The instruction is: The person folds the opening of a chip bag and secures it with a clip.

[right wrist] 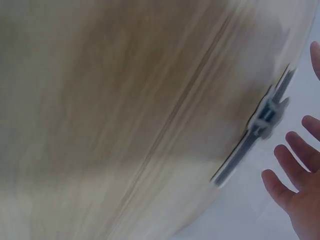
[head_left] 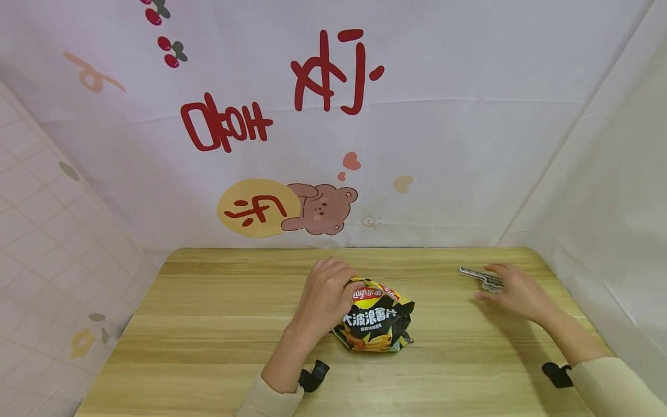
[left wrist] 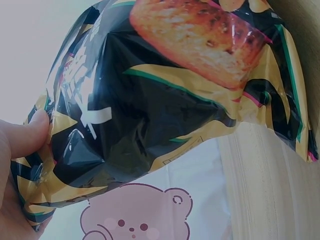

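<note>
My left hand (head_left: pixel 324 296) grips the top left of a black and yellow Lay's potato chip bag (head_left: pixel 369 320) on the wooden table. In the left wrist view, the thumb (left wrist: pixel 27 134) presses on one end of the crinkled bag (left wrist: pixel 135 120). Over at the right, my right hand (head_left: pixel 521 294) has its fingers spread beside a small ruler-like strip (head_left: pixel 478 275) with dark marks along it and a shaped piece jutting from it. The right wrist view shows this strip (right wrist: pixel 255 130) blurred, apart from the straight fingers (right wrist: pixel 290 162); its exact kind is unclear.
The wooden table (head_left: pixel 219 324) has rounded far corners and meets a white cloth backdrop (head_left: pixel 448 145) printed with a bear and red characters. Cloth walls stand on both sides. Black camera pieces (head_left: pixel 314 376) show at the wrists.
</note>
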Motion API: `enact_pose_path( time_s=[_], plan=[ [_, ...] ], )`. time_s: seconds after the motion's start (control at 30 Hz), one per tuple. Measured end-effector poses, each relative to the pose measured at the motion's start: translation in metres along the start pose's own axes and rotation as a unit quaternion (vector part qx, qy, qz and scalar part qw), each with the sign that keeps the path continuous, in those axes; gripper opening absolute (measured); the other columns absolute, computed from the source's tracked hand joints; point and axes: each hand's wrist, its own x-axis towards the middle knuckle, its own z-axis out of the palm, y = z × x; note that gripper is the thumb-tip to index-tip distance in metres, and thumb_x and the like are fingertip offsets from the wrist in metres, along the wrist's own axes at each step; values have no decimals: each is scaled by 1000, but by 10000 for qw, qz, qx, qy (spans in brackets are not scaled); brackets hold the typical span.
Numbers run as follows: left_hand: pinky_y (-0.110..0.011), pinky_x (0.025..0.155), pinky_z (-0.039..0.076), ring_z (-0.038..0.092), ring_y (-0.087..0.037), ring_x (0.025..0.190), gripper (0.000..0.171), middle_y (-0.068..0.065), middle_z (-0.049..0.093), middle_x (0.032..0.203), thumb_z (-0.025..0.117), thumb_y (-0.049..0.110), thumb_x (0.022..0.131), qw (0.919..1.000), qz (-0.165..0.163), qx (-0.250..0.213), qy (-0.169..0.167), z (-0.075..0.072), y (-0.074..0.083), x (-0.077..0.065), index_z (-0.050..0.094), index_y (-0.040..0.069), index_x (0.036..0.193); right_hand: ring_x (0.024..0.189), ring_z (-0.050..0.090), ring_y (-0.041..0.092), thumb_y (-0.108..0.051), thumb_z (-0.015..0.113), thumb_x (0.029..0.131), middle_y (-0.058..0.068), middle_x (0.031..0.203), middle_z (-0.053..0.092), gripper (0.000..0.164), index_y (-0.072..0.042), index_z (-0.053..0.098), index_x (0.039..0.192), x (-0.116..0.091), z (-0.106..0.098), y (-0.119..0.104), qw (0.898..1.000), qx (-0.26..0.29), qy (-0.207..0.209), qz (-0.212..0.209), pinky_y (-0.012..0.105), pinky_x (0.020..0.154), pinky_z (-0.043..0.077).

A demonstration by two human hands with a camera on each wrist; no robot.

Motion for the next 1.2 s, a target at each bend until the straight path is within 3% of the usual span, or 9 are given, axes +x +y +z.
enact_pose_path(
  time_s=[0.27,0.53,0.7,0.93,1.2],
  plan=[
    [-35,84,50,67,-19,92,9,0,77,92,85,9,88,10000,-41,9,-35,0,1,1,80,8,95,119,54,62,-52,85,84,41,129,59,90,17,57,133,6,1,23,9985,37,-428,327,71,92,46],
    [-36,83,50,67,-19,91,8,-1,77,91,84,7,88,9999,20,-123,-12,0,0,1,80,7,95,103,65,48,-46,86,85,27,110,71,73,14,65,122,6,6,36,9988,43,-419,250,63,84,51],
    [-35,83,50,67,-19,91,8,0,77,91,84,7,88,9999,33,-116,-6,1,-1,1,80,7,95,92,67,35,-46,86,85,11,99,72,59,5,72,112,7,7,38,9989,29,-418,200,57,78,53],
    [-35,83,50,67,-19,92,8,0,77,92,84,9,89,10000,37,-38,-11,1,-1,2,80,7,96,91,68,33,-50,84,86,8,97,72,64,5,72,114,6,4,37,9972,107,-632,375,58,77,53],
    [-35,84,50,67,-19,92,9,0,77,92,84,8,89,10000,14,-54,8,0,-1,2,80,8,96,84,64,19,-54,84,84,-1,90,70,62,1,75,111,8,-1,30,9946,258,-892,473,46,73,53]
  ],
)
